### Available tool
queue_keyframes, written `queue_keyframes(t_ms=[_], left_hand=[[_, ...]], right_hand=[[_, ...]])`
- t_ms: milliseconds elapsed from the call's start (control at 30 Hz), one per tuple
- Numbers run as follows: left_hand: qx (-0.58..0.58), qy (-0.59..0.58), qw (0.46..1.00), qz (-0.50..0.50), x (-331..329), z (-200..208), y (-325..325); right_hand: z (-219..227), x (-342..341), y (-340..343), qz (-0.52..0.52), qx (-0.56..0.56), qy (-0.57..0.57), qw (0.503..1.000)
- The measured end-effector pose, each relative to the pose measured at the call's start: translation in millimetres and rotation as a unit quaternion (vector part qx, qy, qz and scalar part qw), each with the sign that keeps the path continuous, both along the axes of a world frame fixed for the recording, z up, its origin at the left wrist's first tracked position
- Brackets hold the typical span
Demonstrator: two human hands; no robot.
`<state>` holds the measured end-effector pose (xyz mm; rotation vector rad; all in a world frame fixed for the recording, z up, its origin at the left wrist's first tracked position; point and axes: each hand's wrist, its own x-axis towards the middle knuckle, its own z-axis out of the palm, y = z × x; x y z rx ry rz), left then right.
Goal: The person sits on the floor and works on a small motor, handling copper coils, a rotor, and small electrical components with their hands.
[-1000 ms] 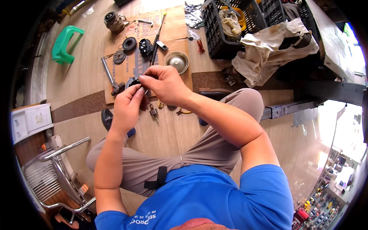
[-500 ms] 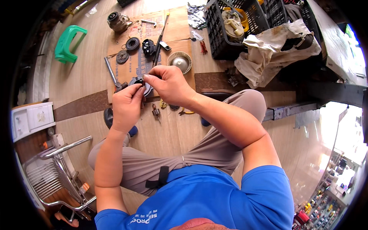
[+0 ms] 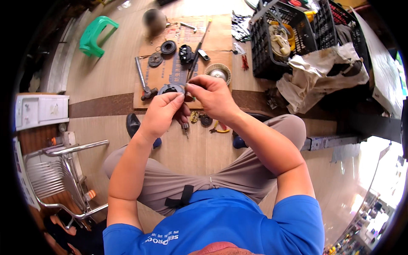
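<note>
My left hand point(image 3: 163, 114) and my right hand point(image 3: 215, 97) meet over the near edge of the cardboard, fingertips almost touching. Both are closed in a pinch. Something small and dark shows between the fingertips, too small and covered to name. Just beyond the left fingers lies a round grey housing point(image 3: 169, 88), partly hidden by them. A hammer point(image 3: 141, 75) lies to its left. Below the hands on the floor are a motor armature point(image 3: 185, 126), a small yellow part point(image 3: 194, 117), a black disc point(image 3: 206, 120) and yellow-handled pliers point(image 3: 220, 127).
The cardboard point(image 3: 199, 38) also carries a fan wheel point(image 3: 219, 72), a black ring point(image 3: 168, 47), a dark disc point(image 3: 155, 59) and a long dark rod point(image 3: 199, 49). A green stool point(image 3: 95, 36) stands left; black crates point(image 3: 282, 38) and a stained cloth point(image 3: 323, 76) are right.
The view has shifted, so the cardboard and its parts appear further right and lower. My hands stay close together in a pinch, and more of the grey housing shows past them.
</note>
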<state>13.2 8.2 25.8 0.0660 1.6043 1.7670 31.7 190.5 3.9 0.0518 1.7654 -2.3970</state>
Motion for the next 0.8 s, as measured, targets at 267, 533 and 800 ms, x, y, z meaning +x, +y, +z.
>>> queue_keyframes(t_ms=[267,533,800], left_hand=[[0.021,-0.032,0.997,0.064,6.1,-3.7,3.2],[-0.244,0.442,0.861,0.065,12.2,-8.2,13.5],[0.028,0.012,0.999,0.015,3.4,-7.2,0.5]], right_hand=[[-1.2,4.8,-8.1,-0.055,0.066,0.043,0.995],[0.5,3.1,-7.7,-0.069,0.169,0.054,0.982],[1.6,1.3,0.2,-0.028,0.055,0.038,0.997]])
